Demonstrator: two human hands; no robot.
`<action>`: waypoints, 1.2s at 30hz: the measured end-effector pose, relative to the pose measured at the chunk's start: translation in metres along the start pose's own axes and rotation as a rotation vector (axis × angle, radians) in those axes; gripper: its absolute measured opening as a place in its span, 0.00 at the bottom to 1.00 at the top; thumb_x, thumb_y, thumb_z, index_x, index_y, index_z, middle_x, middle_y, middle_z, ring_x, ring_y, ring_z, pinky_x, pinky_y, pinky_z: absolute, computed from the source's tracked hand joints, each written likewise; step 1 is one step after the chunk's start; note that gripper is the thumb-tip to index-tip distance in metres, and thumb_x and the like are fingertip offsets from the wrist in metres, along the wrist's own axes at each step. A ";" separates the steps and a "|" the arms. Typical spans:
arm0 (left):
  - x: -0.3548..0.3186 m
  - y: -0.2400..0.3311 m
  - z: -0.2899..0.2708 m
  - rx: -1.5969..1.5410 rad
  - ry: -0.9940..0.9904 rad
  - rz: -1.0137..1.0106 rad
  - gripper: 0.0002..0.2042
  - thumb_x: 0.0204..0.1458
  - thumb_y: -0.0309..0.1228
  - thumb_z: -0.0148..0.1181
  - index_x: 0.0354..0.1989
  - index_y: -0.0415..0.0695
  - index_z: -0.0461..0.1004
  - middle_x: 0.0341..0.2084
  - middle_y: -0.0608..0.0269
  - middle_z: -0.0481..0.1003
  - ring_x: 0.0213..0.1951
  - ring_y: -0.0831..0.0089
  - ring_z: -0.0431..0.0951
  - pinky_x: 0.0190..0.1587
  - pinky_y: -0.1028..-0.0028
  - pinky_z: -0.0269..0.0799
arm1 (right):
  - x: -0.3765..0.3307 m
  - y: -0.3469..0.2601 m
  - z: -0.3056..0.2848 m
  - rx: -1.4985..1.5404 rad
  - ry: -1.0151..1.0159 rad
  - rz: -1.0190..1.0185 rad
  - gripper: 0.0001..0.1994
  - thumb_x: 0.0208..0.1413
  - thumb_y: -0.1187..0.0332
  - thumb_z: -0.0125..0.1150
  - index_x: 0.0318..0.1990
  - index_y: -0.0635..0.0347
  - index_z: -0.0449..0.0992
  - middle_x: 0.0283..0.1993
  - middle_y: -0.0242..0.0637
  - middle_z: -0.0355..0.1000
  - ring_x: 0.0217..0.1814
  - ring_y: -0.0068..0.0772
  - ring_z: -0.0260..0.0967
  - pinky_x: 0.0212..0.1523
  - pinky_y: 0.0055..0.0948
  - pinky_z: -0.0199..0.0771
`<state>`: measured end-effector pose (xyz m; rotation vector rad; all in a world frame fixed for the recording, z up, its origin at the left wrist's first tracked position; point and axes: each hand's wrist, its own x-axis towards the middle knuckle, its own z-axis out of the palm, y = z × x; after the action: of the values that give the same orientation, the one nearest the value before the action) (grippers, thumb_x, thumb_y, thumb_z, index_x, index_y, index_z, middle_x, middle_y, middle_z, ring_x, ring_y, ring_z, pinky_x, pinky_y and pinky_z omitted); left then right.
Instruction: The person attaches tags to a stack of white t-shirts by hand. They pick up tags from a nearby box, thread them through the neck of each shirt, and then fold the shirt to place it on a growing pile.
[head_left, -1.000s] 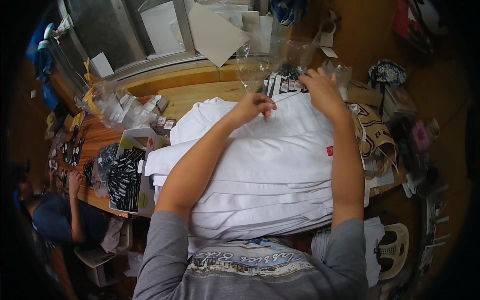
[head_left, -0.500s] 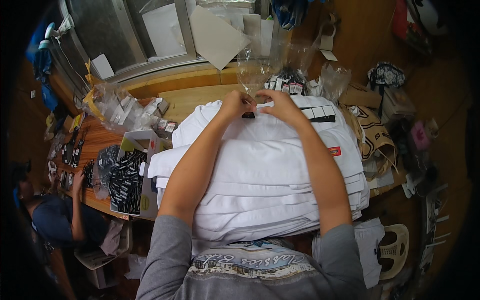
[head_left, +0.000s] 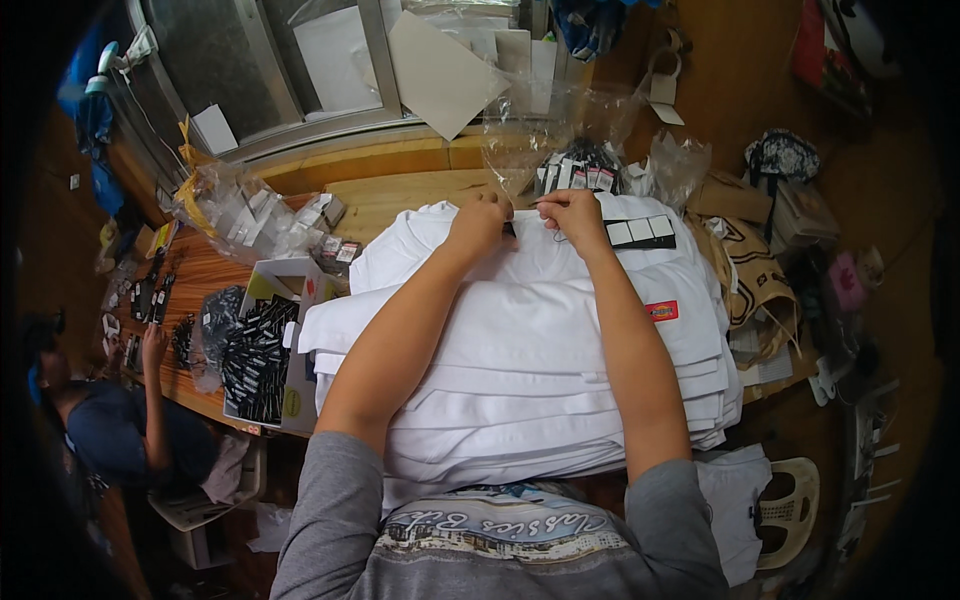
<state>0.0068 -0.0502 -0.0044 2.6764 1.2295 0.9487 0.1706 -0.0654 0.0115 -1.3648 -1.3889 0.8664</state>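
Note:
A thick stack of folded white garments [head_left: 470, 372] lies in front of me, with a red label [head_left: 661, 311] on the upper one. Over the far part of the stack, my left hand [head_left: 480, 222] is closed, and a small black tag [head_left: 510, 229] shows at its fingertips. My right hand [head_left: 577, 215], slightly apart from it, pinches a thin dark string [head_left: 558, 238] whose loop hangs below the fingers. Just right of that hand, a black card with white squares [head_left: 640, 233] rests on the white cloth.
Behind the stack sits a clear plastic bag of tags [head_left: 580, 168]. To the left are a box of black tags [head_left: 262, 350] and a plastic bag of small boxes [head_left: 240, 220]. A co-worker [head_left: 130, 420] sits at far left; a beige chair [head_left: 790, 515] stands at lower right.
My hands have moved slightly apart, and the white piece between my fingers no longer shows. A thin string now hangs from my right fingers. The co-worker's raised hand has shifted up.

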 end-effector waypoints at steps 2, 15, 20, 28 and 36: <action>-0.002 -0.003 0.009 0.259 -0.002 0.124 0.10 0.29 0.27 0.60 0.24 0.38 0.70 0.20 0.54 0.71 0.23 0.60 0.70 0.27 0.70 0.66 | 0.000 0.008 0.000 -0.093 0.033 0.002 0.05 0.39 0.76 0.54 0.27 0.65 0.74 0.17 0.36 0.69 0.17 0.20 0.65 0.18 0.18 0.64; 0.009 -0.012 -0.024 -0.308 -0.131 -0.460 0.06 0.26 0.21 0.61 0.13 0.39 0.70 0.11 0.62 0.69 0.15 0.75 0.68 0.18 0.76 0.62 | 0.012 -0.025 0.014 -0.129 0.026 -0.028 0.03 0.38 0.74 0.54 0.20 0.64 0.72 0.15 0.36 0.68 0.17 0.24 0.66 0.18 0.22 0.66; 0.010 -0.019 -0.024 -0.507 -0.130 -0.564 0.09 0.25 0.18 0.62 0.11 0.40 0.66 0.09 0.65 0.66 0.14 0.81 0.65 0.16 0.81 0.59 | 0.014 -0.004 0.024 -0.278 0.084 -0.133 0.04 0.36 0.71 0.59 0.24 0.60 0.74 0.21 0.36 0.70 0.24 0.25 0.67 0.27 0.23 0.66; 0.012 -0.018 -0.027 -0.507 -0.171 -0.573 0.08 0.26 0.18 0.62 0.12 0.38 0.67 0.10 0.63 0.68 0.14 0.80 0.65 0.16 0.81 0.59 | 0.005 0.002 0.022 -0.132 -0.004 -0.122 0.06 0.36 0.70 0.59 0.23 0.62 0.74 0.22 0.35 0.70 0.25 0.25 0.66 0.29 0.22 0.65; 0.012 -0.020 -0.028 -0.605 -0.179 -0.567 0.06 0.32 0.20 0.61 0.15 0.37 0.69 0.12 0.63 0.69 0.16 0.79 0.67 0.19 0.82 0.62 | 0.003 0.012 0.043 -0.055 -0.059 0.056 0.05 0.40 0.70 0.56 0.23 0.61 0.73 0.18 0.32 0.68 0.17 0.20 0.62 0.18 0.19 0.61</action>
<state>-0.0162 -0.0336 0.0190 1.7715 1.2880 0.7974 0.1340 -0.0548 -0.0114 -1.4357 -1.4351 0.9178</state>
